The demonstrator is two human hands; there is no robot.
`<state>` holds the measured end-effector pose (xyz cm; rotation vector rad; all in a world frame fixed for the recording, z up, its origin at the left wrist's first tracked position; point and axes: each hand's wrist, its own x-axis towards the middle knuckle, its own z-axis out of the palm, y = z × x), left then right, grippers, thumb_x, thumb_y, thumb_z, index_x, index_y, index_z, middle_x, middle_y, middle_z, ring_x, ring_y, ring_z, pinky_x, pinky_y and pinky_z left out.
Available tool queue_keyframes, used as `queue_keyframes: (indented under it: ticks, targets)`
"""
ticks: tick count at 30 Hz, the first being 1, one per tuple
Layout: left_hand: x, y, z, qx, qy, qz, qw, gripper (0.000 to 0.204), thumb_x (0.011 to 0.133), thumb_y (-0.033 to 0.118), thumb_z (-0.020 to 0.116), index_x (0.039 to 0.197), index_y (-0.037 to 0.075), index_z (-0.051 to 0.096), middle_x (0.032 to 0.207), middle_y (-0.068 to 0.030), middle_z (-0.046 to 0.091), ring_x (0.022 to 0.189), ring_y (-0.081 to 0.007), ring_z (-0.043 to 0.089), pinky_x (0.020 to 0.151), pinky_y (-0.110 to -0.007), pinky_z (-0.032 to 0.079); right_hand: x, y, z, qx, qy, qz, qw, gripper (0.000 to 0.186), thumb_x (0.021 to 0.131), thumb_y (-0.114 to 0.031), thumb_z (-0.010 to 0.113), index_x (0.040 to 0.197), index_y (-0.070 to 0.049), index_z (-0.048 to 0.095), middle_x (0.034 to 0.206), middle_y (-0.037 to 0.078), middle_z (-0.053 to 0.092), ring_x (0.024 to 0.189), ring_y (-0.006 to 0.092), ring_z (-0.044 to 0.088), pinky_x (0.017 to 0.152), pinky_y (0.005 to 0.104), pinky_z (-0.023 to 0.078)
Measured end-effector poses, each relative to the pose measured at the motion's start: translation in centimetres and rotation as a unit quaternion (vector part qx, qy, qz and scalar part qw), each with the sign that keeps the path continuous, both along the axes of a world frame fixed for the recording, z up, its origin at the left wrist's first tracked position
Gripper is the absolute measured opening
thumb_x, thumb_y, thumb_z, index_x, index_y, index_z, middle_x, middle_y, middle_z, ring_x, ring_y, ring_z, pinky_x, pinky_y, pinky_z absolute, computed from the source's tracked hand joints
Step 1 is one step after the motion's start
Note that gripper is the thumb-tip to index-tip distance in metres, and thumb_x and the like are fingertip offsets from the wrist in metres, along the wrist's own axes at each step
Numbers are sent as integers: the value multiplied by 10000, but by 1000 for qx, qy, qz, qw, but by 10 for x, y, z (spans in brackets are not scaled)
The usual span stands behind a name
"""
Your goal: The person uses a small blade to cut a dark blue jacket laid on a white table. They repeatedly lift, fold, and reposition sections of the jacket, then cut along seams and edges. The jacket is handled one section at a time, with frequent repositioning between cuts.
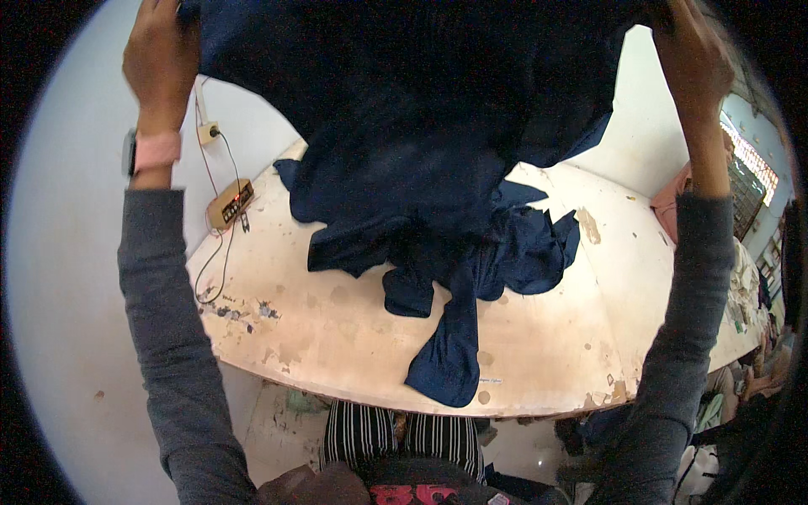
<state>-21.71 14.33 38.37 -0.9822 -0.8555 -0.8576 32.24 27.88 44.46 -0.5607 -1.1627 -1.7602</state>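
Note:
Dark navy cloth [404, 84] is held up high and spread wide, its upper part cut off by the frame. My left hand [162, 59] grips it at the upper left, with a pink-strapped watch on that wrist. At the upper right, my right hand [692, 63] grips the other side. The cloth's lower part hangs onto the pale, stained tabletop [303, 337], where more navy pieces [442, 362] lie bunched, one flap reaching toward the front edge.
A small wooden box [231, 202] with cords lies at the table's back left, below a wall socket [209, 132]. White walls border the table. At the right are pink cloth [669, 210], a grille window [749, 160] and piles of fabric [741, 286].

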Motion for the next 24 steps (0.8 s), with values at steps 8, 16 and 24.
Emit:
queue_keyframes:
  ticks: [8, 16, 24]
  targets:
    - [-11, -79, -237, -375, -99, -17, 922, 323, 743, -70, 606, 987, 123, 691, 885, -77, 601, 795, -308, 634, 667, -400, 496, -6, -61, -279, -476, -144, 26, 867, 255, 829, -141, 675, 1059, -251, 673, 908, 20, 704, 584, 237, 598, 527, 382, 458]
    - [-26, -158, -408, -595, -255, 6, 762, 275, 737, -37, 684, 987, 79, 672, 918, -75, 592, 894, -298, 587, 791, -407, 439, -16, -146, -466, -804, -100, 203, 549, 424, 640, -56, 764, 1053, -112, 687, 859, 76, 575, 624, 258, 584, 587, 351, 452]
    - [-37, -196, -417, -602, -381, 19, 702, 231, 805, -20, 696, 1023, 52, 674, 1030, -108, 661, 1008, -331, 626, 876, -399, 462, 2, -172, -472, -867, 11, 265, 422, 527, 641, -77, 801, 1157, -132, 709, 857, 73, 620, 702, 276, 642, 635, 356, 513]
